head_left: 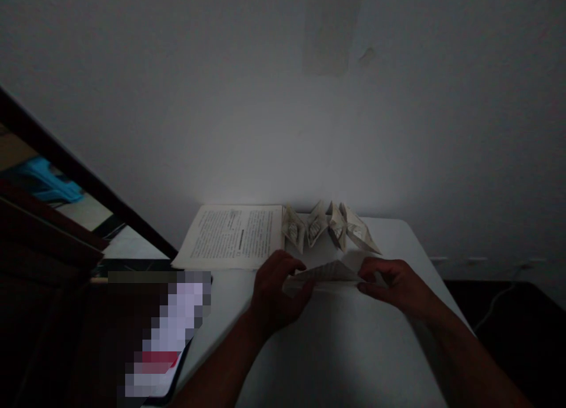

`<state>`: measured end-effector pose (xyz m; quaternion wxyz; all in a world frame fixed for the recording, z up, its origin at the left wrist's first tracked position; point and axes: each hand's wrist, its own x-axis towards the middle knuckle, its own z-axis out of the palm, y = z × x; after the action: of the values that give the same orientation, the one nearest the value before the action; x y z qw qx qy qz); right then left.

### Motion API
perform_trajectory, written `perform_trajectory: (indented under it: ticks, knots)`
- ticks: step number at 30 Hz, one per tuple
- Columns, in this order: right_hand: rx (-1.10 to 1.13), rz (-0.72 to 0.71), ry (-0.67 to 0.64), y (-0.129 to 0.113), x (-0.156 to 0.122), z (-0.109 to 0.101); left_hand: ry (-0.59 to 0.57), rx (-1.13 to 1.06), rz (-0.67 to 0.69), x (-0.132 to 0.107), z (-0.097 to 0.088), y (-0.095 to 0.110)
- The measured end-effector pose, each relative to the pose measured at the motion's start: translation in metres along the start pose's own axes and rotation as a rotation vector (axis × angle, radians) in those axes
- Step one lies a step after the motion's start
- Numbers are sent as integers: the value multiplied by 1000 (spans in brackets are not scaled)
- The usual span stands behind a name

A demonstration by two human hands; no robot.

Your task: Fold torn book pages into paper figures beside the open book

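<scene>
Between my two hands is a folded sheet of paper (pixel 331 272), shaped like a low triangle with its peak up. My left hand (pixel 279 291) pinches its left end between thumb and fingers. At the right corner, my right hand (pixel 384 281) grips the paper with thumb and bent fingers. Just behind it stand several folded paper shapes, boat-like with pointed ends, made of printed pages; one pair (pixel 305 228) is on the left, another (pixel 351 226) on the right. The view is dim, so fine creases do not show.
A printed book or stack of pages (pixel 234 237) lies at the table's back left. A phone with a lit, blurred screen (pixel 172 331) is at the left edge of the white table (pixel 336 361). The wall (pixel 265 131) rises behind; a dark slanted frame (pixel 88 166) stands left.
</scene>
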<state>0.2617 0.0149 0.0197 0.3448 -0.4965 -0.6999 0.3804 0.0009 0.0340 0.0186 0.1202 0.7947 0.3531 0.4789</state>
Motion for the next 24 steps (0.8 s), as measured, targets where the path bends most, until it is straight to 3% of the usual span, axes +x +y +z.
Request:
perform_trajectory:
  ticks: [4,8,12,20,24]
  knots:
    - [-82,-229,31,-6,-1,-2,69,-57,-11,5,-11,-4]
    - [-361,-292,-105,-10,-2,0,-16,-89,2,5,-10,-7]
    - [-504,-221,-236,-17,-4,5,-253,-27,6,1,-2,-6]
    - [-419,-221,-278,-31,-2,31,-750,111,11,-2,1,2]
    - [-476,-181,-287,-30,0,40,-908,165,-9,1,-1,2]
